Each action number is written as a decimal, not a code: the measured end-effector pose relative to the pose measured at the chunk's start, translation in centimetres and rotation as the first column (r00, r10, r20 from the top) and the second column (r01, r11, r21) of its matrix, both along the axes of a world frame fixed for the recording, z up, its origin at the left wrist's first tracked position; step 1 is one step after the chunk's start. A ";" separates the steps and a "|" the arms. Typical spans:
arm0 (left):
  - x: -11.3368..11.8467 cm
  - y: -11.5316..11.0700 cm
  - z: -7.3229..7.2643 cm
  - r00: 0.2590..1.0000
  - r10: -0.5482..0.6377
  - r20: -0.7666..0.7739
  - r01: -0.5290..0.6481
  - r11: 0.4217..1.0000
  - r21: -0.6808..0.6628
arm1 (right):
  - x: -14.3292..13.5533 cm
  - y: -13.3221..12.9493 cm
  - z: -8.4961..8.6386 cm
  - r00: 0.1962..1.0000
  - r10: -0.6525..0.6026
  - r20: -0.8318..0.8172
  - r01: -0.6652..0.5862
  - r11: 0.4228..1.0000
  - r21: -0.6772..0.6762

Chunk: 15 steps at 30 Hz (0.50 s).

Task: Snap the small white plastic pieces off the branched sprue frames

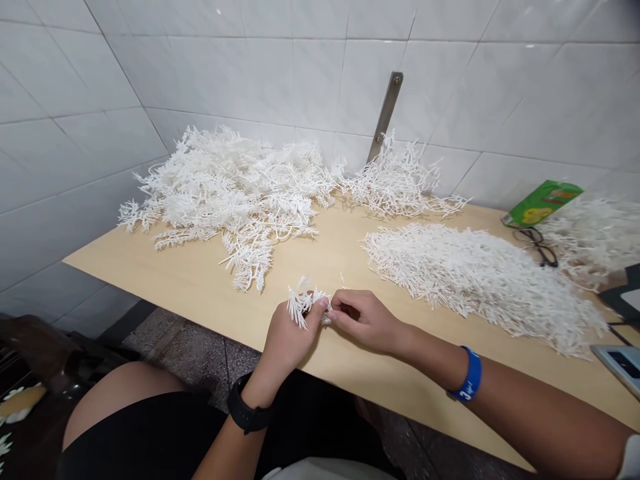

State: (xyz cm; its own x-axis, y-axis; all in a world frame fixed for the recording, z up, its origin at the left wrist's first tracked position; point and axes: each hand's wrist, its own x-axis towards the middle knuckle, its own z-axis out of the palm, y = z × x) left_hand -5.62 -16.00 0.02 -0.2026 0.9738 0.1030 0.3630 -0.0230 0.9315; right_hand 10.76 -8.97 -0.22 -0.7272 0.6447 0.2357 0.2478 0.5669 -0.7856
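Note:
My left hand (291, 333) is closed around a small white branched plastic sprig (299, 308), whose thin bristly tips stick out past the thumb. Close beside it, my right hand (367, 320) pinches with thumb and forefinger at the sprig's right end. Both hands are just above the front part of the wooden table (340, 247). To the left behind them lies a large heap of white branched sprigs (215, 180). On the right spreads a flatter pile of short white pieces (470, 267).
A smaller tangle of bare white stems (395, 177) rests against the tiled wall, by a metal bracket (385, 117). At the right are a green box (543, 203), dark-framed glasses (537, 247), more white stems (600, 230) and a phone (620, 363).

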 end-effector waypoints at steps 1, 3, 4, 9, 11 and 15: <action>0.0 0.0 0.0 1.000 -0.006 0.006 0.006 1.000 0.004 | 0.0 0.0 0.0 1.000 0.004 -0.002 -0.005 1.000 -0.010; 0.0 0.0 -0.1 1.000 -0.022 0.010 0.022 1.000 0.009 | 0.0 0.1 -0.1 1.000 0.009 0.005 -0.008 1.000 -0.005; 0.0 0.0 -0.2 0.999 -0.031 0.007 0.031 0.999 0.009 | 0.0 0.2 -0.2 1.000 0.008 0.009 -0.008 1.000 0.003; -0.1 0.0 -0.4 0.998 -0.054 0.014 0.054 0.998 0.011 | -0.1 0.5 -0.1 1.000 0.030 0.004 -0.030 0.999 -0.011; -0.2 0.0 -0.3 0.998 -0.036 0.055 0.035 0.999 0.018 | -0.1 0.6 0.0 0.999 0.046 0.005 -0.046 0.998 -0.030; -0.3 0.1 -0.1 0.990 -0.015 0.137 0.011 0.999 0.030 | -0.1 0.6 0.2 0.998 0.059 0.018 -0.058 0.997 -0.043</action>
State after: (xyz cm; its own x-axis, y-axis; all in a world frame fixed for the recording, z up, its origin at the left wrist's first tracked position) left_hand -5.91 -15.89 -0.06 -0.2045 0.9733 0.1039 0.2315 -0.0551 0.9713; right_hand 10.67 -8.42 0.00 -0.7682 0.6100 0.1944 0.2305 0.5468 -0.8049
